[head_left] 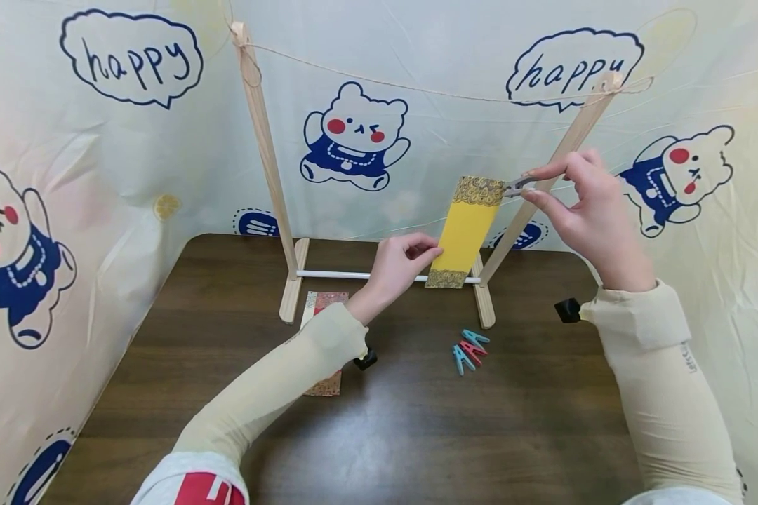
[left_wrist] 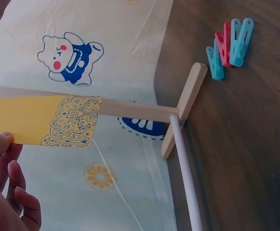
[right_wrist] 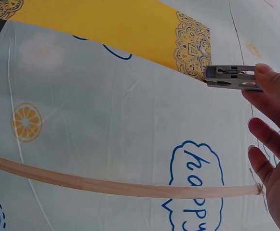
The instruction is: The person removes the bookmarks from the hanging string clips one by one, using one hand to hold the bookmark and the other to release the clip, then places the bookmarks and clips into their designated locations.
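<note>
A yellow paper strip (head_left: 470, 228) with dark lace-like patterns at both ends hangs tilted in the air before the wooden stand. My left hand (head_left: 401, 259) pinches its left edge near the lower end. In my right hand (head_left: 596, 210), thumb and fingertips pinch a grey clothespin (right_wrist: 230, 77). The clothespin's tip meets the strip's upper right corner; whether it clamps the paper I cannot tell. A thin string (head_left: 379, 83) runs between the tops of the stand's two posts (head_left: 265, 147), above the strip and apart from it.
Two blue clothespins and a red clothespin (head_left: 474, 352) lie on the dark wooden table (head_left: 417, 435). A red patterned paper strip (head_left: 324, 386) lies partly under my left forearm. A white rod (head_left: 335, 275) joins the stand's feet. Behind hangs a printed curtain (head_left: 448, 42).
</note>
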{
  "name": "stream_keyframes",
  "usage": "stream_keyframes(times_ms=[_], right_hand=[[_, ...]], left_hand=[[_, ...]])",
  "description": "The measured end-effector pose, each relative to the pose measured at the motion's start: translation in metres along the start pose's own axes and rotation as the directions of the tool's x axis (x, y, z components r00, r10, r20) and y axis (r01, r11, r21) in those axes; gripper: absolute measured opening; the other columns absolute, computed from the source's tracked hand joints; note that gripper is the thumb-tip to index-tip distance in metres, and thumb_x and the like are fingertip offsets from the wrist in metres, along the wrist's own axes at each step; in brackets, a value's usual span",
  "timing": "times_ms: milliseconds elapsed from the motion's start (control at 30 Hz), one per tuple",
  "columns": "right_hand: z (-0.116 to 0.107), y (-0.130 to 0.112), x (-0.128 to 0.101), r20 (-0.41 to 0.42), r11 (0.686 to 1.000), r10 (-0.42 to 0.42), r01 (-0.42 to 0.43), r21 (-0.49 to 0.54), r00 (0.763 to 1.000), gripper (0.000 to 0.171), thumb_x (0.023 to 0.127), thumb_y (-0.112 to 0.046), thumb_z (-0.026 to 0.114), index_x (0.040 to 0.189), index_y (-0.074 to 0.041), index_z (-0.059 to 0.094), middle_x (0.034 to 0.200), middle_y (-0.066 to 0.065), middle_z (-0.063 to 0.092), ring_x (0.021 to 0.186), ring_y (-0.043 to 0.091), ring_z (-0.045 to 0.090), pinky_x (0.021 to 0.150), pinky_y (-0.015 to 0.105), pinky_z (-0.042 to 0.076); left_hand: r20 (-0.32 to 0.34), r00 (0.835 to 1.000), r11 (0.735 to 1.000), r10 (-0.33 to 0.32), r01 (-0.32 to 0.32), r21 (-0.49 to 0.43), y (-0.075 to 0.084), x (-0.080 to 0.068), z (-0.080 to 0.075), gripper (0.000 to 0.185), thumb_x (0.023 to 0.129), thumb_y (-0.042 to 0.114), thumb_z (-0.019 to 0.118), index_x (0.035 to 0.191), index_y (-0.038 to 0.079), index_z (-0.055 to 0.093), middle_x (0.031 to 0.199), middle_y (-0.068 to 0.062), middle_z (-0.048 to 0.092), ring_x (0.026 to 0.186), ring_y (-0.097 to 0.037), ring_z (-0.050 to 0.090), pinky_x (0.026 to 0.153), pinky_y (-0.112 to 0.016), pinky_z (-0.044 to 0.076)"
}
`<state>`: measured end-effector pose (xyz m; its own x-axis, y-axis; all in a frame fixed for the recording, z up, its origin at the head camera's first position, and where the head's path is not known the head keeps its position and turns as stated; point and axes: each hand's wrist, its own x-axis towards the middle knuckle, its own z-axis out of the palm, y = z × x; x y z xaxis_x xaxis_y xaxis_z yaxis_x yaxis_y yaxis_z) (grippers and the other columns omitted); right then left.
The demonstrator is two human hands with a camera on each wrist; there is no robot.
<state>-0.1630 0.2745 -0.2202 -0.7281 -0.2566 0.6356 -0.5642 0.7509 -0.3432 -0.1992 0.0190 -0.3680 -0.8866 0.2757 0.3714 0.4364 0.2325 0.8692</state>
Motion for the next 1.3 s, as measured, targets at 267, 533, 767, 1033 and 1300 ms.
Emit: stream_keyframes(times_ms=[267,533,767,1033,1300], right_hand=[[0.008,0.005,-0.010,0.019,0.999,-0.043,0.042,0.029,0.999,0.027,0.087,0.006,0.080,0.111,0.006,0.068,0.110,0.019,0.069,0.102,0.007,0.043,0.080,0.022,0.033],[0.013,0.002,-0.019,0.032,0.997,-0.067,0.065,0.045,0.997,0.027,0.084,0.008,0.082,0.108,0.006,0.068,0.107,0.019,0.071,0.097,0.011,0.045,0.078,0.026,0.031],[0.019,0.003,-0.029,0.047,0.994,-0.094,0.091,0.064,0.994,0.028,0.083,0.007,0.083,0.107,0.005,0.069,0.106,0.016,0.071,0.097,0.013,0.047,0.078,0.024,0.031],[0.030,0.005,-0.041,0.055,0.983,-0.146,0.138,0.122,0.988,0.030,0.082,0.009,0.083,0.109,0.005,0.070,0.106,0.016,0.072,0.100,0.013,0.051,0.080,0.021,0.035],[0.041,0.009,-0.055,0.072,0.982,-0.138,0.127,0.141,0.988,0.031,0.080,0.011,0.083,0.109,0.005,0.070,0.106,0.016,0.072,0.100,0.019,0.053,0.085,0.019,0.038]], left_hand=[[-0.021,0.999,0.999,-0.023,0.024,0.023,-0.009,-0.008,-0.005,0.013,0.097,0.021,0.077,0.102,0.010,0.081,0.086,0.000,0.075,0.070,-0.015,0.058,0.065,-0.025,0.047],[-0.012,0.997,0.996,-0.080,0.080,0.037,-0.015,-0.021,-0.015,0.013,0.097,0.022,0.077,0.103,0.011,0.081,0.085,0.001,0.073,0.070,-0.018,0.057,0.063,-0.027,0.048],[-0.013,0.995,0.993,-0.095,0.095,0.066,-0.020,-0.032,-0.023,0.011,0.096,0.022,0.077,0.101,0.013,0.081,0.084,0.002,0.074,0.072,-0.017,0.058,0.065,-0.027,0.048],[-0.009,0.996,0.992,-0.091,0.091,0.086,-0.023,-0.044,-0.031,0.009,0.096,0.022,0.078,0.100,0.014,0.081,0.084,-0.001,0.074,0.071,-0.017,0.057,0.064,-0.030,0.047],[-0.013,0.992,0.990,-0.123,0.124,0.074,-0.027,-0.058,-0.039,0.009,0.095,0.019,0.079,0.101,0.012,0.081,0.085,0.002,0.074,0.072,-0.019,0.058,0.065,-0.029,0.049]])
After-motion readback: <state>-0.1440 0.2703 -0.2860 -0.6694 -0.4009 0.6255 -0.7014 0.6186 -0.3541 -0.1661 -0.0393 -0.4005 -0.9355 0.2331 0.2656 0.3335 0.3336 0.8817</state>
